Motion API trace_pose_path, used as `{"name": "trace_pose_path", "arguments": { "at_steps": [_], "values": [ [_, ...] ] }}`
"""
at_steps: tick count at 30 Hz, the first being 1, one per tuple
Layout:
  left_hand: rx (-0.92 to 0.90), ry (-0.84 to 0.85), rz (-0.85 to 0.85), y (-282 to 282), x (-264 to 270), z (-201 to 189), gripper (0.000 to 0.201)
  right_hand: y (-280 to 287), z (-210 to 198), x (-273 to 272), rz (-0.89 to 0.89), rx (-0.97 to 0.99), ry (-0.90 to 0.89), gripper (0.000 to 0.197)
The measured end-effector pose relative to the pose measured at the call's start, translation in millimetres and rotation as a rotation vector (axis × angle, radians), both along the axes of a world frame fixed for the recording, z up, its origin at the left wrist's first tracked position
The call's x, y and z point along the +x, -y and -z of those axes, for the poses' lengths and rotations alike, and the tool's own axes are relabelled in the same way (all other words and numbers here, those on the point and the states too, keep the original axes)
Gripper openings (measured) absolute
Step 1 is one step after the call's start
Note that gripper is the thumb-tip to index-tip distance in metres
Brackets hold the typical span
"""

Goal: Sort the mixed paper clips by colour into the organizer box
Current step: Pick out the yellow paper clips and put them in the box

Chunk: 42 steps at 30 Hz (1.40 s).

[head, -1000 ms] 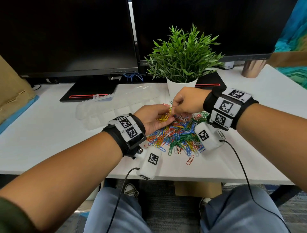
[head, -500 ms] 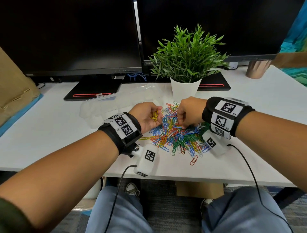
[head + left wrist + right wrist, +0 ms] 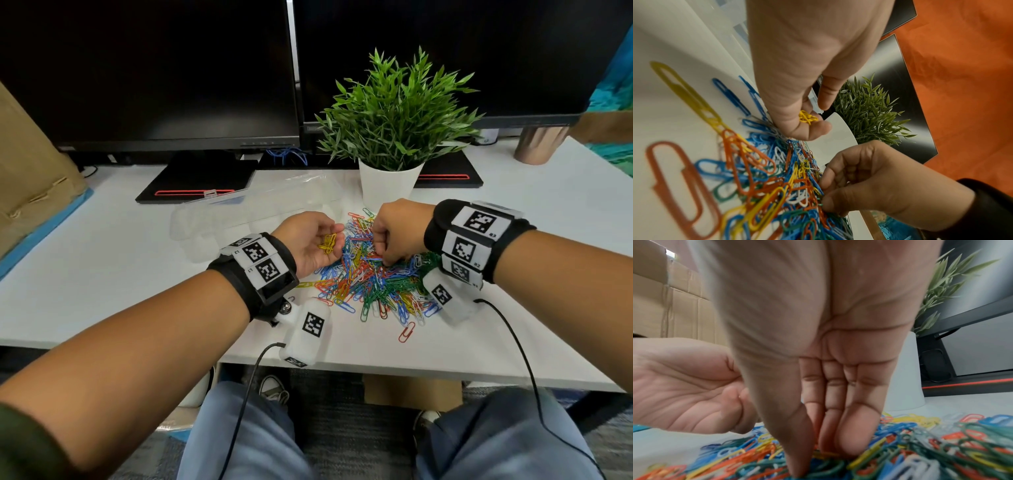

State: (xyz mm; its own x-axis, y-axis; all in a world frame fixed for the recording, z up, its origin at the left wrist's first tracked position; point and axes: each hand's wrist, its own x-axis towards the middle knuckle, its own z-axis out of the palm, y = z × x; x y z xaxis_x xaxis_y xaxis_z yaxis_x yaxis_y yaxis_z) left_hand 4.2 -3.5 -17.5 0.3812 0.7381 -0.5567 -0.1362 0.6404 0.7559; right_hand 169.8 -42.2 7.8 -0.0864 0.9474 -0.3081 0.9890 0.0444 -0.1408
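Only overhead: organizer box (image 3: 246, 212).

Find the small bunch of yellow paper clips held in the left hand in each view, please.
Head: yellow paper clips lie in the cupped left hand, left of the pile.
Left wrist: yellow paper clips at centre, between the curled fingers.
Right wrist: not visible; only the left hand's palm shows.
Shared landmark: white plant pot.
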Motion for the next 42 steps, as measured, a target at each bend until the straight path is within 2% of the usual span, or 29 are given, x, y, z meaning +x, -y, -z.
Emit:
{"name": "trace_pose_path", "arguments": {
  "at_steps": [3, 6, 9, 14, 19, 24, 27, 29, 31, 34, 39, 42],
  "values": [
    [0.007, -0.014, 0.006, 1.0, 0.6, 0.3, 0.022, 0.9, 1.0, -1.6, -0.003, 0.004, 0.016, 0.015],
    [0.012, -0.023, 0.012, 1.6, 1.4, 0.2, 0.023, 2.1, 2.1, -3.9, -0.026, 0.016, 0.064, 0.016],
    [0.016, -0.019, 0.012, 2.4, 2.1, -0.4, 0.022, 2.6, 1.8, -1.5, -0.021, 0.018, 0.038, 0.017],
    [0.019, 0.004, 0.01, 4.4, 4.2, -0.2, 0.019, -0.2, -3.6, 8.7, 0.099, -0.007, -0.248, 0.017],
    [0.026, 0.053, 0.032, 10.3, 10.0, -1.0, 0.005, -2.1, -11.2, 8.5, 0.128, 0.035, -0.457, 0.015],
    [0.066, 0.087, 0.101, 14.7, 14.6, -2.0, 0.006, -6.9, -8.2, 1.2, 0.172, 0.091, -0.632, 0.021],
    [0.105, 0.083, 0.052, 12.1, 14.2, -1.3, 0.007, -10.1, -8.0, -2.3, 0.175, 0.127, -0.674, 0.015],
    [0.098, 0.074, -0.005, 8.5, 10.4, -2.0, 0.011, -11.6, -7.8, -3.4, 0.158, 0.159, -0.619, 0.001],
    [0.074, 0.041, -0.044, 4.2, 5.4, -2.6, 0.017, -13.1, -5.4, -4.4, 0.119, 0.206, -0.438, 0.01],
    [0.041, -0.001, -0.076, -0.7, -1.4, -4.1, 0.019, -11.8, -3.7, -11.6, 0.005, 0.211, -0.105, 0.011],
    [0.026, -0.018, -0.068, -1.2, -6.1, -5.8, 0.021, -11.7, 2.5, -20.8, -0.116, 0.091, 0.016, 0.025],
    [0.023, -0.024, -0.043, -0.2, -7.3, -6.0, 0.02, -14.1, 5.7, -21.6, -0.163, 0.121, 0.053, 0.017]
  ]
}}
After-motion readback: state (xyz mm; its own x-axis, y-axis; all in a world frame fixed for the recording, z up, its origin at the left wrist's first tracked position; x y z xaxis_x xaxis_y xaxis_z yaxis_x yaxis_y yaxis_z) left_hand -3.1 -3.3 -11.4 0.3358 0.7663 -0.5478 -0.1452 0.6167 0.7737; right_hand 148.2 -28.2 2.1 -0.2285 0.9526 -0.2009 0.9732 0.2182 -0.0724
